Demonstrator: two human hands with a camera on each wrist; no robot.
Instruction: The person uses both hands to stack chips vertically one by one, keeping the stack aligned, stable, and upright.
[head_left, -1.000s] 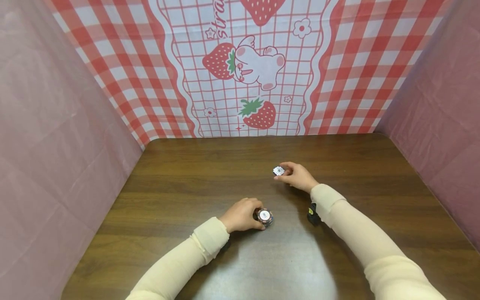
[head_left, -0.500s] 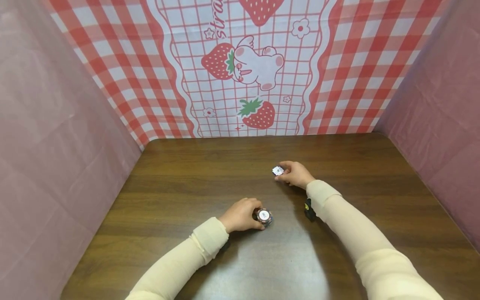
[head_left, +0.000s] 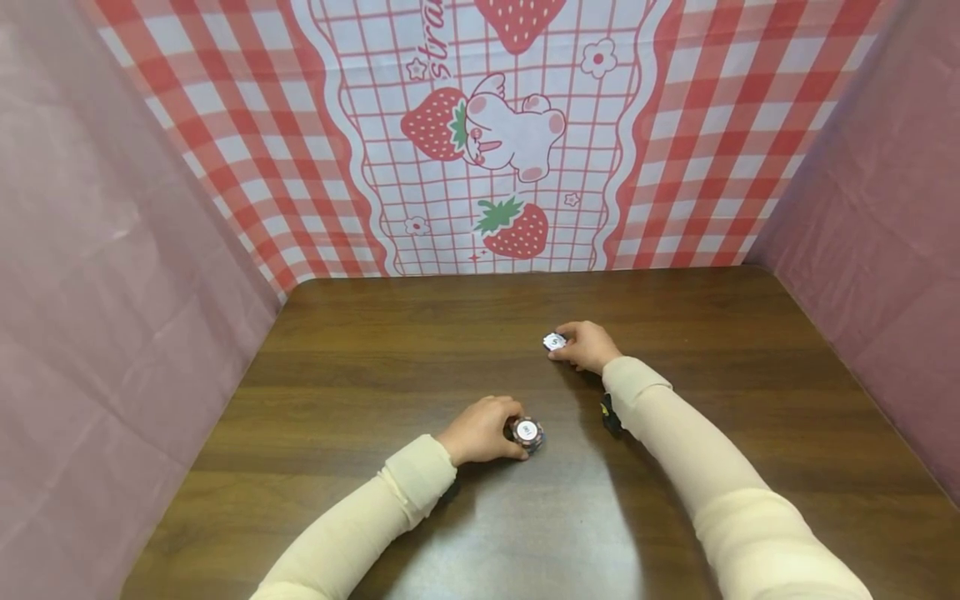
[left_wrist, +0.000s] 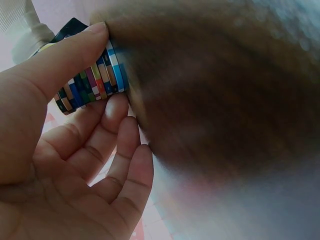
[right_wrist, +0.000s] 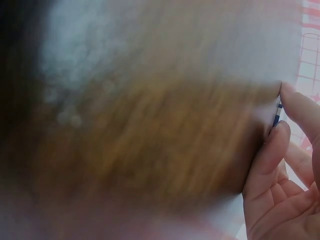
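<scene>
A stack of poker chips point(head_left: 528, 432) in many colours stands on the wooden table point(head_left: 360, 350), a chip with a white centre on top. My left hand point(head_left: 483, 429) grips this stack from its left side, thumb at the near side and fingers at the far side. In the left wrist view the stack point(left_wrist: 95, 82) shows its striped edges between thumb and fingertips. Farther back and to the right, my right hand point(head_left: 590, 344) pinches a white poker chip point(head_left: 554, 342) with dark edge marks. The right wrist view catches only the thin edge of that chip point(right_wrist: 277, 116), at the tabletop.
A red-and-white checked cloth point(head_left: 697, 167) with strawberry prints hangs behind the table's far edge. Pink cloth walls stand at the left point(head_left: 120, 275) and the right point(head_left: 862, 217). A small black device point(head_left: 611, 414) sits under the right wrist.
My right forearm has swung slightly to the left, while the right hand stays at the white chip. The left hand keeps its hold on the stack, and the head view shifts a little.
</scene>
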